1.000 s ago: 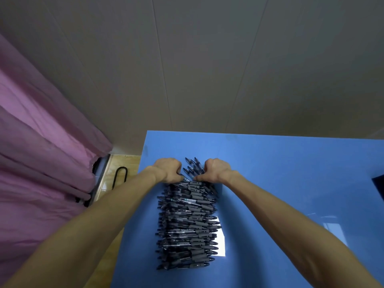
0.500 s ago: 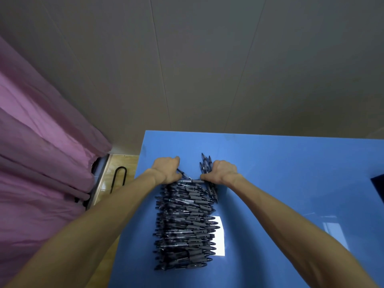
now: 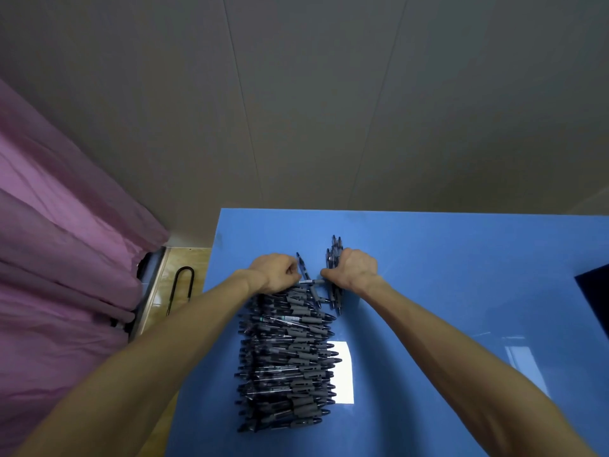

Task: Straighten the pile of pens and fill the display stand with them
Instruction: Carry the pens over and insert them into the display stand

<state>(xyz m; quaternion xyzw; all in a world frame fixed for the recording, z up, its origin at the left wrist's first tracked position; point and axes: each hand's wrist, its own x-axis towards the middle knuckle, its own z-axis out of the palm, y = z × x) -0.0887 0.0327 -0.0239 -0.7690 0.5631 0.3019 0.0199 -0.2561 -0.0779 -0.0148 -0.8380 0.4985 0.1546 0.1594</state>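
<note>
A long pile of dark pens with grey grips lies crosswise on the blue table, running from near me to the far end. At the pile's far end my right hand grips a bundle of pens turned lengthwise, pointing away from me, just right of the pile. My left hand is curled at the pile's far left corner, its fingers on a single pen. No display stand can be made out.
A pink curtain hangs at the left. A black metal loop stands on the wooden floor beside the table's left edge. A dark object is cut off at the table's right edge. A grey wall is behind.
My right hand has pulled a bundle of pens off the pile's far end and turned it lengthwise, shifting it right. My left hand stayed at the far left corner.
</note>
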